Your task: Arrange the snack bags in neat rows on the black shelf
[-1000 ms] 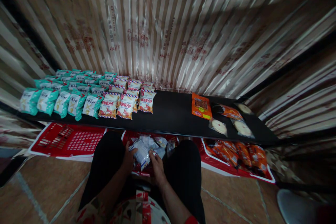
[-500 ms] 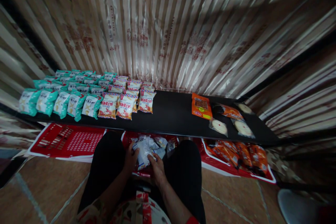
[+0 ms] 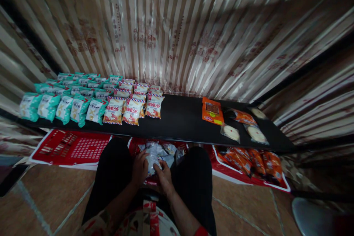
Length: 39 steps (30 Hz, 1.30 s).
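Head view: left hand and right hand both partly closed around a pale snack packet

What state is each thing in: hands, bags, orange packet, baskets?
Left hand: closed on the silvery bag.
Right hand: gripping the same bag.
Silvery bag: held, contents unclear.
Teal bags: propped in rows.
White-and-orange bags: propped in rows.
Orange packet: lying down.
Middle basket: holding bags.
Right basket: holding orange packages.
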Each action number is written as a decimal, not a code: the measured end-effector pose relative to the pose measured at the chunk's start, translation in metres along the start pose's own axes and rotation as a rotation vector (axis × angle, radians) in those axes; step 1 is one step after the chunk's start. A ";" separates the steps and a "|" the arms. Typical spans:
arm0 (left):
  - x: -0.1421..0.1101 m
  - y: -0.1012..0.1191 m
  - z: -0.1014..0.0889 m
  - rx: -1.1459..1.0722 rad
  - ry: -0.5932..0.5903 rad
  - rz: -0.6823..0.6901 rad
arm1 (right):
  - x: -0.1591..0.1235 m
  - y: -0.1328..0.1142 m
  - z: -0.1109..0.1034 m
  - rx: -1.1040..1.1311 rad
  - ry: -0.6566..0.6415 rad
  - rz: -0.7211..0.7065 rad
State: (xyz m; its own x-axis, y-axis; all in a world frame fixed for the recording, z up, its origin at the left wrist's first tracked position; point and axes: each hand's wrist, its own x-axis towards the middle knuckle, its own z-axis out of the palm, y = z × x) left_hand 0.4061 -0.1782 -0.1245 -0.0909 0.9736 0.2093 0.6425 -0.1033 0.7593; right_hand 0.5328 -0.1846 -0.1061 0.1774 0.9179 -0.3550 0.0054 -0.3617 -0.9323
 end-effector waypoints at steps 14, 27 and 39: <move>-0.012 0.007 0.001 -0.042 -0.122 0.118 | -0.007 -0.014 0.000 -0.031 -0.121 -0.121; -0.011 0.016 -0.003 -0.113 -0.185 0.087 | 0.002 0.005 -0.018 -0.146 -0.134 -0.208; -0.010 0.009 -0.004 -0.077 -0.207 0.036 | -0.005 -0.011 -0.003 -0.290 -0.036 -0.403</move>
State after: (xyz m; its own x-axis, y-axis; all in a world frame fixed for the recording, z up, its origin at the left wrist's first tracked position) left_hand 0.4101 -0.1893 -0.1172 0.0942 0.9892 0.1123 0.5820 -0.1462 0.7999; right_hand 0.5352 -0.1856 -0.0941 0.0708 0.9972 0.0226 0.3414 -0.0029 -0.9399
